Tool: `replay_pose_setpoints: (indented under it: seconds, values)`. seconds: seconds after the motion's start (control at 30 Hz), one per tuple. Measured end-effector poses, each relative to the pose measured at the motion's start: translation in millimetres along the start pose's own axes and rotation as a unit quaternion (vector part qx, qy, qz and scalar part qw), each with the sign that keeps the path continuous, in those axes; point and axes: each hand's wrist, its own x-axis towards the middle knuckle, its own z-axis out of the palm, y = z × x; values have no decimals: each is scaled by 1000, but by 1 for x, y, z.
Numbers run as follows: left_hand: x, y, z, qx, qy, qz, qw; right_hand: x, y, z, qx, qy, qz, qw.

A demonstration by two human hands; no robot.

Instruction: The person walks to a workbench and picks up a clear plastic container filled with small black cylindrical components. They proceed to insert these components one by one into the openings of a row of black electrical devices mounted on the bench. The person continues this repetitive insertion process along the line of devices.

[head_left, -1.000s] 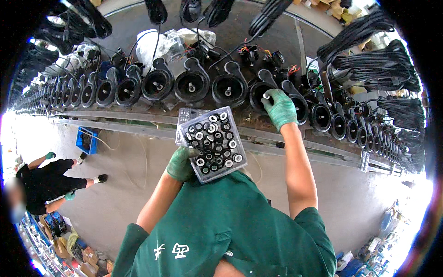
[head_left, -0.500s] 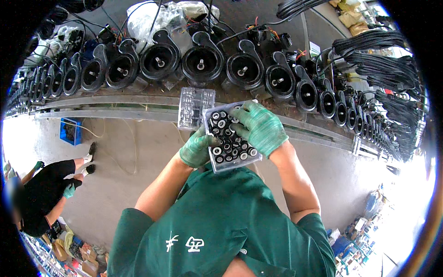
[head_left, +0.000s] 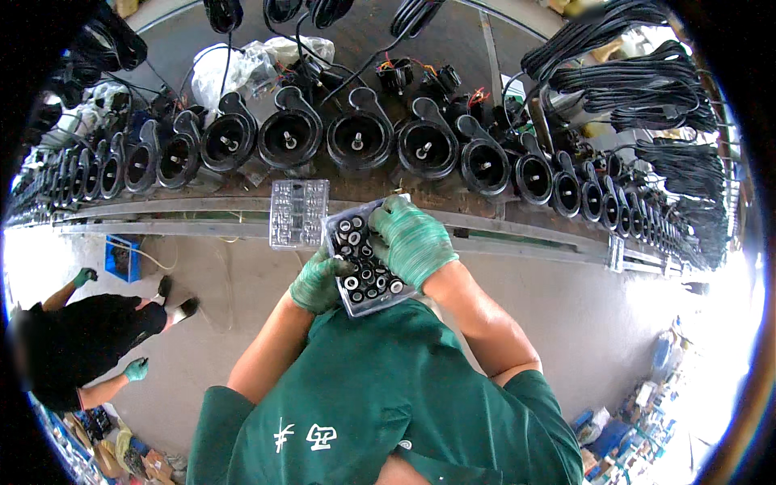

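Gripping the clear tray [head_left: 380, 305] of small black-and-white rings [head_left: 351, 284] by its left side with the left hand [head_left: 317, 283], holding it between green shirt [head_left: 356, 372] and bench [head_left: 465, 198]. Covering its upper right with the right hand [head_left: 414, 242], being unable to tell whether grasping a ring. Facing black round housings [head_left: 376, 153] in a row.

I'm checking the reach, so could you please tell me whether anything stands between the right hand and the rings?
Nothing visible does: the right hand is over the rings in the open box. The left hand holds the box's left side.
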Motion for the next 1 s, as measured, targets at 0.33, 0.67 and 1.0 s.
replay_pose_setpoints:
  seconds: [0.33,0.67,1.0]
  values:
    - [28,-51,50,-34,41,34,998,-26,58,-22,32,79,-63,994]
    - [46,-62,82,8,44,51,998,-31,106,-49,73,138,-89,984]
    - [48,-65,83,-2,47,65,997,6,247,-65,198,126,105,966]
